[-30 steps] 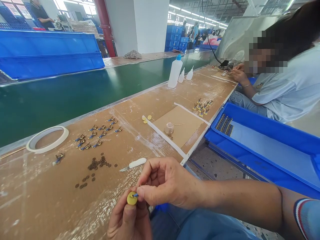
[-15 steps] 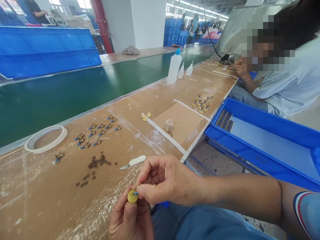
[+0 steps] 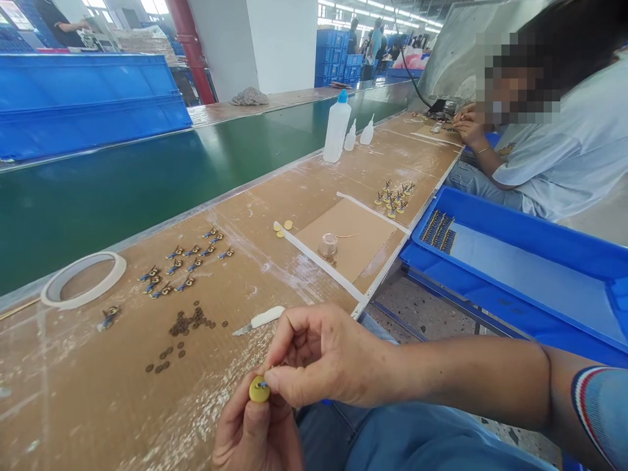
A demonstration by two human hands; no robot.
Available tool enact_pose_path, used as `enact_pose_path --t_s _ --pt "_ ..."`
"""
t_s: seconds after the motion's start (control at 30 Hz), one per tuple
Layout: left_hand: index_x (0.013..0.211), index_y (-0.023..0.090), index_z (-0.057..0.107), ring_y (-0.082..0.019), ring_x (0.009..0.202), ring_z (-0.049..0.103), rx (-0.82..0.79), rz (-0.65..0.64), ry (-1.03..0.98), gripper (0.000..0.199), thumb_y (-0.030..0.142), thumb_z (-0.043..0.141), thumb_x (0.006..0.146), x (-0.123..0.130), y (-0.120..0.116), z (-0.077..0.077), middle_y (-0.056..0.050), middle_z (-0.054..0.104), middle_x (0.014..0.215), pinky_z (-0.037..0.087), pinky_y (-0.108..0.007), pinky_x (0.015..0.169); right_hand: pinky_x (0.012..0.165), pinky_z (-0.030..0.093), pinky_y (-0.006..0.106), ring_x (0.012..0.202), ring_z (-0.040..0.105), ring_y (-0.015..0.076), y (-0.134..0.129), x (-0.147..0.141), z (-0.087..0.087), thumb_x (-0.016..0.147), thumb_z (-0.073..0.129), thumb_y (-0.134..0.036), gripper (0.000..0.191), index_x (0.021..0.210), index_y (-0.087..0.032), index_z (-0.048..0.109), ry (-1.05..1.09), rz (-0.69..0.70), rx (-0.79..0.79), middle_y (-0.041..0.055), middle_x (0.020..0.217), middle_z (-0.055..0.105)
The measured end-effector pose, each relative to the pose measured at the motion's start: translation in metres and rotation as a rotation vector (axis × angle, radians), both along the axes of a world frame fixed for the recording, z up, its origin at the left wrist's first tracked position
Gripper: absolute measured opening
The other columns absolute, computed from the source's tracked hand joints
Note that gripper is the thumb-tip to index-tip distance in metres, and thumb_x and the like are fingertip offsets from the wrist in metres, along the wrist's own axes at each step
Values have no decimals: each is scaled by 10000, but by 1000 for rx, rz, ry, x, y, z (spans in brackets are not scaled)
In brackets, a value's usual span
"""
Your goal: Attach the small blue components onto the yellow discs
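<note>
Between the thumb and finger of my left hand (image 3: 260, 428) is a round yellow disc (image 3: 260, 389). My right hand (image 3: 324, 360) pinches a small blue-and-dark figurine (image 3: 263, 384), whose blue end touches the disc; the fingers hide most of it. Past my hands lies a white-handled knife (image 3: 267, 317). Small dark discs (image 3: 181, 324) are piled to its left, with several figurines (image 3: 195, 264) lying behind them. Three yellow discs (image 3: 280, 233) sit by a taped cardboard sheet (image 3: 358, 229), which bears a small clear cup (image 3: 328, 245).
A tape roll (image 3: 83, 280) lies at the left. White bottles (image 3: 337, 131) stand near the green belt (image 3: 235, 144). Figurines on yellow bases (image 3: 391, 203) stand farther right. A blue tray (image 3: 530, 268) holds rows of figurines. A person (image 3: 564, 150) sits beyond it.
The view has shifted slightly, so the table's items appear a little farther left. Both hands keep their hold, with the yellow disc tilted slightly differently.
</note>
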State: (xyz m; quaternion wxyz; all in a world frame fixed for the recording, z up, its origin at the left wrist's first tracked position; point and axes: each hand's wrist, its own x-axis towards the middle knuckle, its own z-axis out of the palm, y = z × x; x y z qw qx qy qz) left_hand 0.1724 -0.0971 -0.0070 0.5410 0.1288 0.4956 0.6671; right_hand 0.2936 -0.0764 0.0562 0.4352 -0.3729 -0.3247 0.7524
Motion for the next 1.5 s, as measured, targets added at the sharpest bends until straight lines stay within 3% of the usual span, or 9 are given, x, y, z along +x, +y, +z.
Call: enact_pose_path --t_s 0.37,0.6,0.77,0.93,1.2,1.5 --pt "632 201 725 -145 548 637 -1 41 5 517 413 960 224 3 0 4 -14 689 620 589 -262 558 572 438 189 624 531 73 2 5 -1 562 878 -224 340 768 -138 622 -78 52 58 -25 692 612" --pt "613 229 724 -178 526 657 -3 102 41 497 405 961 213 7 1 4 -9 704 605 611 -327 523 582 472 202 620 527 80 5 8 0 627 839 -253 297 776 -144 607 -186 113 160 -25 693 583" --pt "579 229 704 -131 573 659 2 157 73 501 422 960 194 8 -1 6 19 713 621 605 -258 597 555 456 178 629 548 82 5 10 2 663 805 -252 251 779 -148 608 -263 133 219 -21 696 594" --pt "600 223 707 -111 611 654 88 154 168 418 405 960 322 10 -4 3 32 719 650 584 -177 588 538 446 160 613 558 76 7 14 7 686 758 -219 185 778 -145 616 -381 173 293 -24 683 603" --pt "709 228 734 -119 657 662 187 110 245 311 323 933 489 7 -8 -6 20 732 720 566 -164 587 524 418 122 576 539 43 12 21 9 757 673 -178 57 792 -140 648 -529 177 571 -48 652 584" --pt "693 236 744 -161 647 679 182 111 193 359 363 942 422 9 -6 -9 13 733 692 609 -258 632 607 451 136 641 559 54 19 28 10 795 662 -156 51 775 -116 687 -575 177 920 -20 698 599"
